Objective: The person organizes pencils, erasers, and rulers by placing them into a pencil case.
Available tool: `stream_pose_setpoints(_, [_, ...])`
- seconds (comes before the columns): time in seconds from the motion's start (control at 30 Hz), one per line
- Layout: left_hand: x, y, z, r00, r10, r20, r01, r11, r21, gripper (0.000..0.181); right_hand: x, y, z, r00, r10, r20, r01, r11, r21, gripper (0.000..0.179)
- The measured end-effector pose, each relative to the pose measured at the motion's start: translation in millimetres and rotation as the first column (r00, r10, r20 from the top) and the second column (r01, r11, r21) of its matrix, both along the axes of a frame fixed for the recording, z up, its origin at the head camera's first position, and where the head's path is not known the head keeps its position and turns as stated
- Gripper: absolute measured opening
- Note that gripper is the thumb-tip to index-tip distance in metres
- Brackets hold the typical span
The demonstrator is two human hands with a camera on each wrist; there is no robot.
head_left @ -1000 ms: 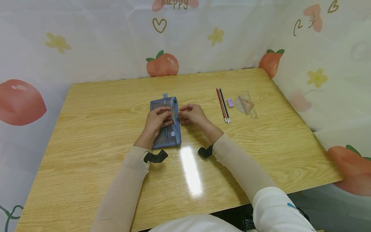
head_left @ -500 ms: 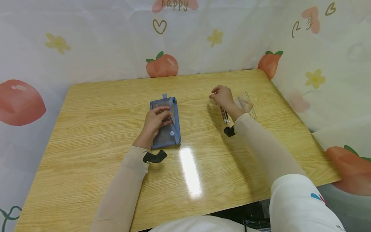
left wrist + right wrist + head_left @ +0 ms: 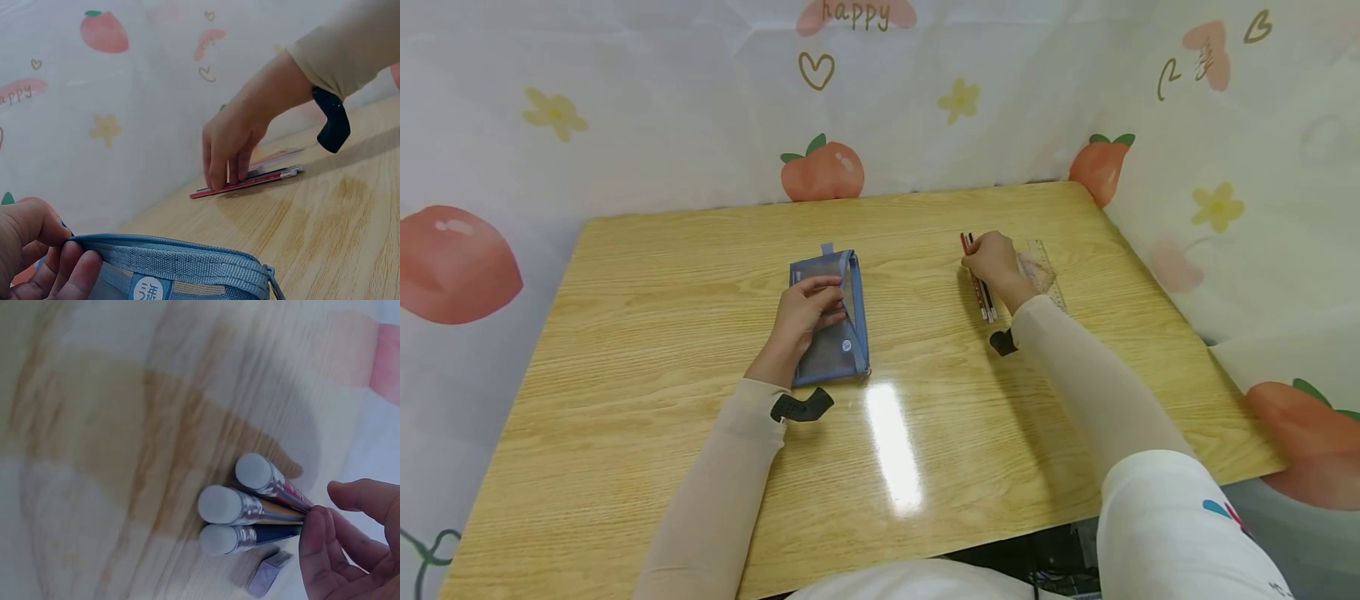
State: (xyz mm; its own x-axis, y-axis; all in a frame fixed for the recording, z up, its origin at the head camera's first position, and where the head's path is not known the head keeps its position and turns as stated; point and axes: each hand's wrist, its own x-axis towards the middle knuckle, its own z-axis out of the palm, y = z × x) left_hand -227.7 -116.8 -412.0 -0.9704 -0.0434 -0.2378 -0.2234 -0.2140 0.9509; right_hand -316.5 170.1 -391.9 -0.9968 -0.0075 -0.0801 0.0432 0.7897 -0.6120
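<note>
Table [image 3: 662, 350]: light wood top, takes up most of your view from the head camera, with a peach-print curtain [image 3: 647, 108] hung behind it and along its right side.

Pencil case [image 3: 835, 312]: blue mesh, lying flat near the table's middle, long side running away from you, its zip edge on the right. Your left hand [image 3: 805, 312] rests on it, fingers curled over that edge and pinching it; in the left wrist view the thumb and fingertips clamp the blue rim.

Ruler [image 3: 1048, 267]: clear, well right of the case, just beyond your right hand [image 3: 996, 262].

Pencils [image 3: 979, 279]: a small bundle lying on the table to the right of the case, well apart from it. Your right hand is down on them, fingers bent and closing round the shafts; the right wrist view shows three capped ends [image 3: 240, 506] side by side, fingertips touching them.

Eraser [image 3: 267, 578]: small, purple, just beside the pencils.
</note>
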Motion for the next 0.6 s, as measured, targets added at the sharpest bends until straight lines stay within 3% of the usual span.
stream_pose_setpoints(0.6, [-0.3,0.2,-0.2,1.000,-0.009,0.008,0.009,1.000,-0.015,0.031,-9.3,-4.3,-8.5,0.996,0.073,-0.060,-0.062,0.984,0.168,0.010])
